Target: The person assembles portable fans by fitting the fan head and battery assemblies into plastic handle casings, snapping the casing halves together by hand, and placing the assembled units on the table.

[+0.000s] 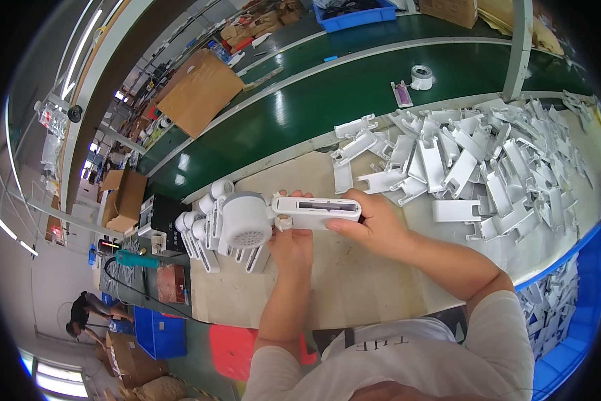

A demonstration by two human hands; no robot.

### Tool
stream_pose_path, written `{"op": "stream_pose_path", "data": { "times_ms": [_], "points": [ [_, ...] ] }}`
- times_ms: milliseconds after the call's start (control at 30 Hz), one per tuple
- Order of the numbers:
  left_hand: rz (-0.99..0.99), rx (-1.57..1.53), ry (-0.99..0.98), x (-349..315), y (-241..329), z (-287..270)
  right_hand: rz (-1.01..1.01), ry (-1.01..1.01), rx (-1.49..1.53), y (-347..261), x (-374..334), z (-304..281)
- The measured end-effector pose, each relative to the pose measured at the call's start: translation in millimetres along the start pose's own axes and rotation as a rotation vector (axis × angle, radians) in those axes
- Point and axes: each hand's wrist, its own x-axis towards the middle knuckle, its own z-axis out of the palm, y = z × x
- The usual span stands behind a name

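Between both hands is a white handheld device (pixel 317 206), with a round head (pixel 248 222) that has a grille and a long handle with a slot along it. My left hand (pixel 292 246) holds it from below near the neck, its fingers partly hidden behind the device. My right hand (pixel 375 224) grips the handle's far end, thumb along the near side. Just left of the held device, several similar white devices (pixel 207 259) lie close together on the bench. A large heap of white plastic covers (pixel 434 164) is spread to the right.
A green conveyor belt (pixel 300 100) runs behind the bench (pixel 354 287), carrying a white round part (pixel 421 77) and a small white piece (pixel 402 93). A teal power screwdriver (pixel 136 259) lies left. A blue bin (pixel 581 321) of white parts stands at right. Another person (pixel 86 311) bends far left.
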Motion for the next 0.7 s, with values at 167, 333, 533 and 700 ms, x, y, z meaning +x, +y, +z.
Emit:
{"op": "stream_pose_path", "data": {
  "times_ms": [167,333,533,700],
  "points": [
    [-0.068,-0.03,-0.164,-2,3,6,-0.378,-0.012,-0.262,17,12,-22],
    [-0.185,-0.039,-0.11,0,2,5,-0.152,-0.082,-0.171,17,13,-26],
    [-0.059,0.017,-0.029,0,-2,-2,-0.025,-0.096,-0.15,5,9,-13],
    [-0.062,-0.017,-0.008,-2,-1,2,0.089,-0.239,-0.083,4,9,-20]
  ]
}}
